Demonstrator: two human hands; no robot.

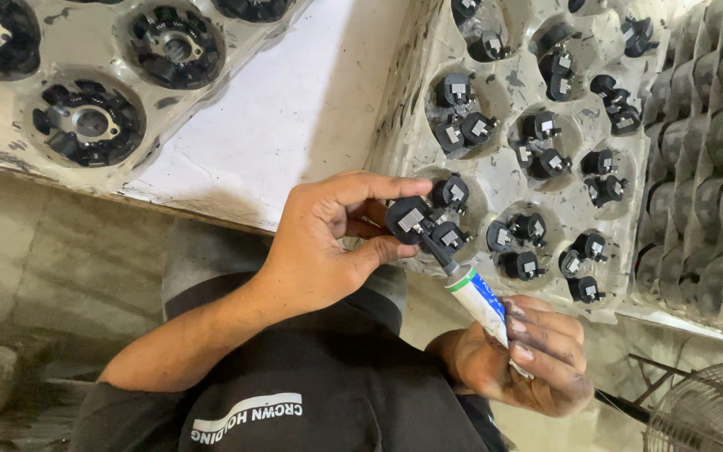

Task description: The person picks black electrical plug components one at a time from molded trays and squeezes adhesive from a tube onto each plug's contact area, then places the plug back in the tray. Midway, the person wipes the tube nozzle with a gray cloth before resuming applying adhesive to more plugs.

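My left hand (320, 243) pinches a small black part with a silver square face (410, 219) between thumb and fingers, just over the near edge of a grimy white moulded tray (508, 100). My right hand (537, 356), smeared dark, grips a white and blue tube with a green band (480, 295). The tube's black nozzle touches the underside of the held part. The tray's round pockets hold several more of the same black parts (537, 159), two or three to a pocket.
A second moulded tray (10, 138) at the upper left carries larger round black assemblies (88, 124). A white worktop (294, 109) lies between the trays. Stacked dark trays (713, 167) stand at the right edge. A wire fan guard (713, 410) shows at the bottom right.
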